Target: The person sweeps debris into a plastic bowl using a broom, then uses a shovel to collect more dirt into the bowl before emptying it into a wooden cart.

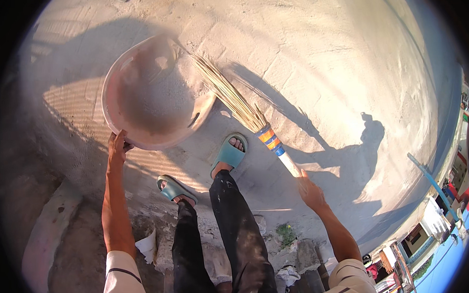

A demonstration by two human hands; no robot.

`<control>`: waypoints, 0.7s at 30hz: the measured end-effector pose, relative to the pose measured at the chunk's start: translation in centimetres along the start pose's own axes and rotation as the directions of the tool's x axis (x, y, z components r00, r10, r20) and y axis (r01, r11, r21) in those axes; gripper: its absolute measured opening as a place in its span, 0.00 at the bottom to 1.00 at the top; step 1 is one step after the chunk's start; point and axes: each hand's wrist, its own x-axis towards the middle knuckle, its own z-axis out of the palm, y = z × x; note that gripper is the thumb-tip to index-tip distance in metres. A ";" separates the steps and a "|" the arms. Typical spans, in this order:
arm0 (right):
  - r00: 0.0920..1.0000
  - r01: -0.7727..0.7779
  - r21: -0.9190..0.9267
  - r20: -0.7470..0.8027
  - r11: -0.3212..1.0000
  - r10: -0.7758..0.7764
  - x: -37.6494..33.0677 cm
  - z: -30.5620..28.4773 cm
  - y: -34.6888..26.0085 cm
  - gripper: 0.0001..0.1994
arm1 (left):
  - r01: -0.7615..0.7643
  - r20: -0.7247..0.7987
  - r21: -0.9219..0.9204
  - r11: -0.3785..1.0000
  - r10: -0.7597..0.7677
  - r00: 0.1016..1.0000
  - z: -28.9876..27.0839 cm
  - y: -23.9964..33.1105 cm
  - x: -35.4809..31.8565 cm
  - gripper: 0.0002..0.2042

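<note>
At basin (pixel 155 92) rim, left hand (pixel 117 148) (outstretched)

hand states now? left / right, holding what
Left hand: closed on the rim of the pink basin.
Right hand: closed on the broom handle.

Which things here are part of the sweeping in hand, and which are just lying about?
In use:
- left hand gripping the pink basin
- right hand holding the stick broom

Lying about:
- rubble at the slab's edge
- white scrap
- blue pole
</note>
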 end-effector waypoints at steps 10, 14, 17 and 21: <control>0.999 -0.054 -0.129 -0.007 0.990 0.054 19.5 -5.7 -4.0 0.38 | 0.027 -0.125 -0.079 0.997 -0.037 0.992 -0.8 -1.4 -0.2 0.23; 0.973 0.145 -0.143 0.198 0.979 -0.115 13.4 -3.1 -6.4 0.39 | 0.109 -0.173 -0.084 0.990 -0.122 0.977 -4.5 -2.3 1.4 0.22; 0.968 0.224 -0.075 0.129 0.972 -0.214 11.7 -5.6 -7.7 0.39 | 0.161 -0.242 -0.094 0.982 -0.179 0.954 -7.1 -3.4 1.8 0.21; 0.989 0.094 -0.093 -0.109 0.991 -0.104 20.2 -11.1 -9.2 0.38 | 0.158 -0.315 -0.159 0.975 -0.201 0.927 -10.2 -4.4 2.1 0.19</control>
